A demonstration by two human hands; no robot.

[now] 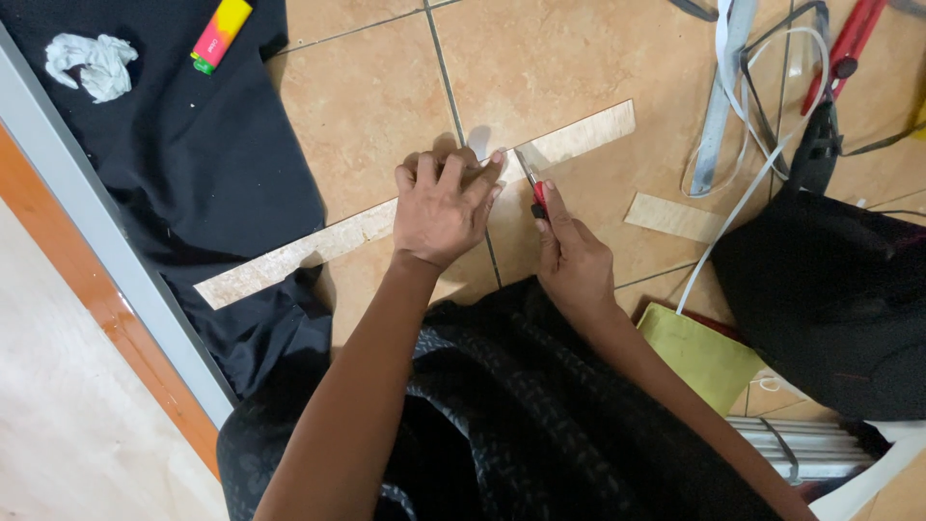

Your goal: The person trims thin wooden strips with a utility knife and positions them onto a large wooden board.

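Observation:
A long narrow beige strip (318,241) with a marbled pattern lies diagonally across the tan floor tiles. My left hand (442,205) presses flat on the strip near its middle, fingers spread. My right hand (571,259) grips a small red-handled utility knife (533,188), whose blade tip touches the strip just right of my left fingertips. The far end of the strip (588,133) extends up to the right. A short cut-off piece of the same material (673,217) lies on the tile to the right of my right hand.
Black cloth (183,145) covers the floor at left, with a crumpled white tissue (92,63) and a pink-yellow lighter (221,34) on it. A metal ruler (721,96), white cords, a red tool (849,43), a black bag (830,289) and a green sheet (699,357) lie at right.

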